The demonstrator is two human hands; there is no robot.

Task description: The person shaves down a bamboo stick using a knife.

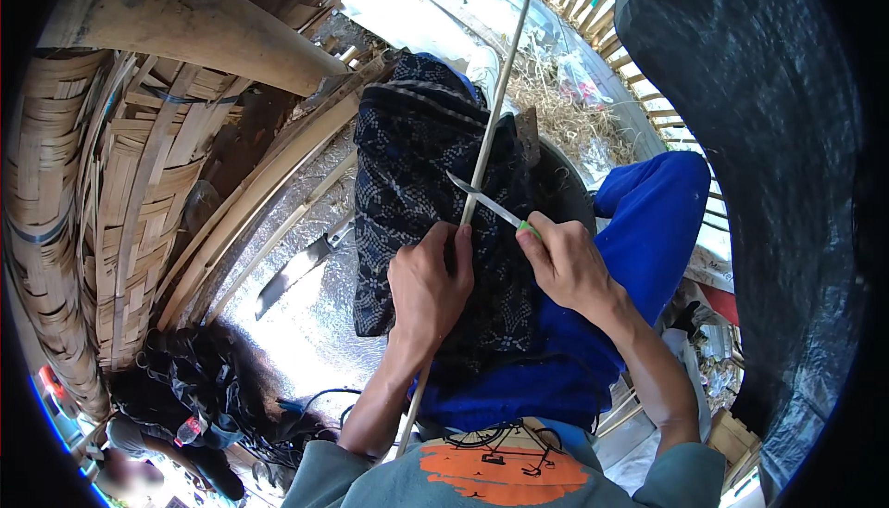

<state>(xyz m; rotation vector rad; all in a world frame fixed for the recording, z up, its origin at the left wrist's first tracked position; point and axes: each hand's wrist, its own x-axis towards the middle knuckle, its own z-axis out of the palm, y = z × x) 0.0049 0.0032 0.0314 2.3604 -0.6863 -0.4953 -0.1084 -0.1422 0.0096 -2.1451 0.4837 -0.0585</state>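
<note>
A long, thin, pale stick [501, 91], likely bamboo, runs from the top of the view down across my lap and under my left forearm. My left hand [429, 276] is closed around it, thumb lying along its side. In my right hand [569, 263] is a small knife [497, 209] with a green handle, gripped in closed fingers. Its blade crosses the stick just beyond my left thumb, apparently touching it. Beneath both hands, a dark patterned cloth [394, 184] covers my lap and part of my blue trousers [653, 216].
A broad-bladed knife [294, 272] lies on the shiny ground left of the cloth. Woven bamboo panels [139, 202] and a thick pole [185, 22] stand at the left. Dark sheeting [741, 184] hangs at the right. Part of another person [167, 452] shows at lower left, beside black fabric [204, 369].
</note>
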